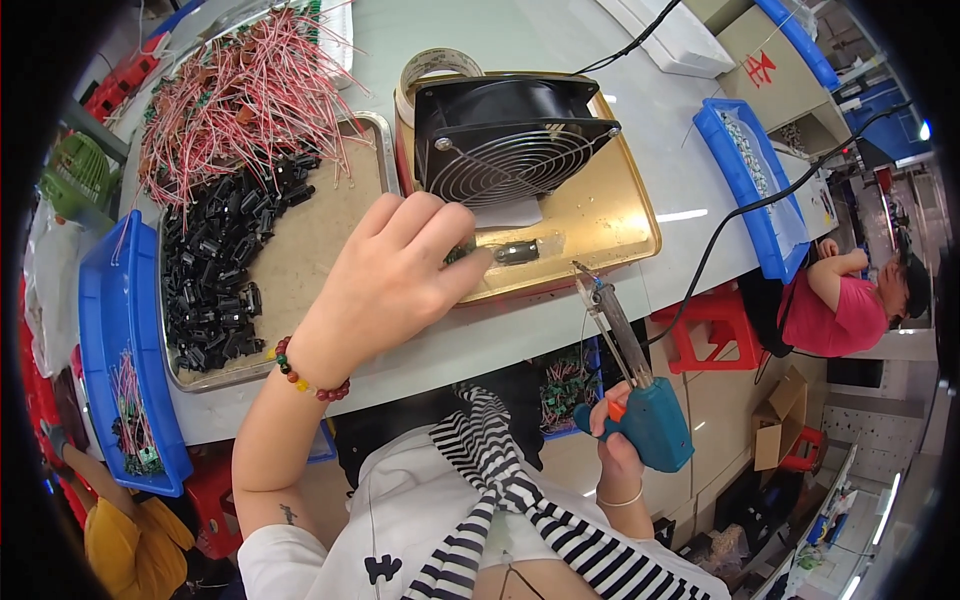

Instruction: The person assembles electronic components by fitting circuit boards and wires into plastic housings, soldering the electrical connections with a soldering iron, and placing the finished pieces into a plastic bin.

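My left hand (385, 275) reaches over the near left edge of a gold tin tray (590, 225), its fingers pinched on a small dark green part (459, 250) that they mostly hide. Just right of those fingertips a small black cylindrical component (517, 252) lies on the tray. My right hand (618, 440) grips a teal soldering gun (660, 425) below the table's front edge. Its metal tip points up toward the tray's near right corner, apart from the black component.
A black fan (515, 135) and a tape roll (435, 68) stand on the gold tray. To the left, a metal tray (285, 290) holds black components (215, 265) and wired boards (250, 95). Blue bins (100, 340) flank both sides. The gun's cord (740, 210) runs right, toward a seated person.
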Action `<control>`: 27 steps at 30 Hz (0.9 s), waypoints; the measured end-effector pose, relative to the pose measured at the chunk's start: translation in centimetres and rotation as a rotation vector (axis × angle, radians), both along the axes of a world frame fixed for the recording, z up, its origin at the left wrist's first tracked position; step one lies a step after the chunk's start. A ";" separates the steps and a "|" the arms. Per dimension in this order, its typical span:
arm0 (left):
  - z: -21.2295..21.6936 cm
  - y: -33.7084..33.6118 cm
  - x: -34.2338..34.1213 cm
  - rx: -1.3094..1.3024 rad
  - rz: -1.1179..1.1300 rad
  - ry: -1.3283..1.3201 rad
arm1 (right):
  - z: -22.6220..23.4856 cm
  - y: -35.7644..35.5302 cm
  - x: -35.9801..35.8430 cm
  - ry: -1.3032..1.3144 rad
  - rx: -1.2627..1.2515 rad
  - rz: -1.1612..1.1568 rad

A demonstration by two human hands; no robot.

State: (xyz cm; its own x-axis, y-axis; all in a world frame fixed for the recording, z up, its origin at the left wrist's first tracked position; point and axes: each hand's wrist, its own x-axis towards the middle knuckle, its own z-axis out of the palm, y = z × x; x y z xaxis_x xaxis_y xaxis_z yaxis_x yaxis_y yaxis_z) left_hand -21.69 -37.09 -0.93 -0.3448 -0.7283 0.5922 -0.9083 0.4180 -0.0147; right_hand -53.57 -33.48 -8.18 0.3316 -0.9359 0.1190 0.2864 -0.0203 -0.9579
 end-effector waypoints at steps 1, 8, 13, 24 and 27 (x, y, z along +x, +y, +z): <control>0.0 -0.1 0.0 0.000 0.028 -0.029 | -0.1 0.0 -0.1 0.000 0.000 0.000; -1.1 -0.4 -1.6 0.055 0.135 -0.071 | -0.4 -0.2 -0.3 0.045 -0.011 -0.016; -1.1 -0.4 -2.1 0.260 0.166 0.104 | -0.4 -0.3 -0.3 0.059 0.014 -0.023; -1.2 -0.8 -0.5 0.365 -0.032 0.419 | -0.4 -0.6 -0.1 0.063 0.018 -0.006; -1.4 -0.9 -0.7 0.338 -0.003 0.346 | -0.3 -0.8 0.2 0.051 0.010 -0.008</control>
